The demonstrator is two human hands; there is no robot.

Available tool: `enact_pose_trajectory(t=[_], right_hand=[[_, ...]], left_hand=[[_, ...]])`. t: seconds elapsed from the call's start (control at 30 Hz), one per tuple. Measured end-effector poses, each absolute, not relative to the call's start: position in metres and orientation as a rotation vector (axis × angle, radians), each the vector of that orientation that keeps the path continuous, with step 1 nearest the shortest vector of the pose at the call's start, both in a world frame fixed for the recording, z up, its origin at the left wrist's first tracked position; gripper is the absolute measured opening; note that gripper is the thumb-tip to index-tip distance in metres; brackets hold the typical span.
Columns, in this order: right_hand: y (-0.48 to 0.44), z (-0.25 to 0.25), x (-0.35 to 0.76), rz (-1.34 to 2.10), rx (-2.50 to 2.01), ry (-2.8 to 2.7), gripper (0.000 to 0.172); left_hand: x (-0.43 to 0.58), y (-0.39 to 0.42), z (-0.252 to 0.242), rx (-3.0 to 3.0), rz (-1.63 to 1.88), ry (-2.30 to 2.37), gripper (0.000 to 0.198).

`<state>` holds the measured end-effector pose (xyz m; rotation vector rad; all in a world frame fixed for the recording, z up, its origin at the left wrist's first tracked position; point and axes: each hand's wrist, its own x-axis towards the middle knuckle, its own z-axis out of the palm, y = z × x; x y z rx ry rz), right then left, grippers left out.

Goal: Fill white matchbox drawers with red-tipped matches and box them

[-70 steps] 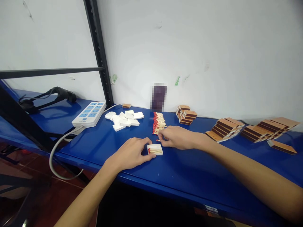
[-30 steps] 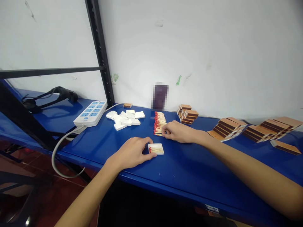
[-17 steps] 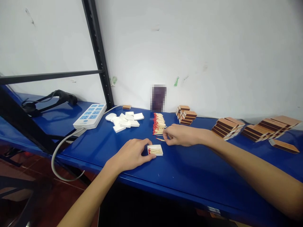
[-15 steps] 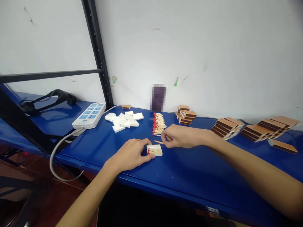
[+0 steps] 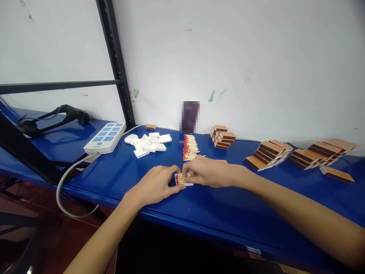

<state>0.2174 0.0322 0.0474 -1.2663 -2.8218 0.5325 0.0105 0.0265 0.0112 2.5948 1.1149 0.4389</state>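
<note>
A small white matchbox tray (image 5: 189, 185) lies on the blue table, with red-headed matches (image 5: 179, 179) side by side in it. My left hand (image 5: 156, 185) grips the tray's left end between thumb and fingers. Over the tray's right part is my right hand (image 5: 203, 172), its fingers pinched on matches at the tray; the fingers hide how many. Just beyond the right hand, a heap of loose matches (image 5: 190, 147) lies with the red heads pointing left.
White trays (image 5: 149, 144) lie piled at the back left, beside a white power strip (image 5: 105, 137). Brown matchbox sleeves (image 5: 224, 137) are stacked at the back, with more sleeves (image 5: 268, 154) to the right. A black metal post (image 5: 114, 57) rises at left.
My right hand has moved left and slightly down, carrying its pinched matches from beside the tray to over it. My left hand keeps its grip on the tray.
</note>
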Motion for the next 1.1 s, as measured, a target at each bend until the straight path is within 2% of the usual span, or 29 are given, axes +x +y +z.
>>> enact_pose_trajectory(t=[0.23, 0.43, 0.6, 1.1], right_hand=[[0.038, 0.047, 0.218, 0.536, -1.125, -2.812, 0.015], [0.064, 0.046, 0.24, 0.104, -1.316, -2.646, 0.015], [0.074, 0.035, 0.245, -0.062, -1.475, -2.684, 0.014], [0.077, 0.026, 0.242, 0.068, -1.462, -2.672, 0.02]], left_hand=[[0.011, 0.027, 0.011, 2.592, 0.436, 1.117, 0.029], [0.011, 0.027, 0.011, 2.562, 0.433, 1.135, 0.034], [0.011, 0.027, 0.011, 2.563, 0.425, 1.144, 0.036], [0.01, 0.027, 0.009, 2.569, 0.433, 1.126, 0.036]])
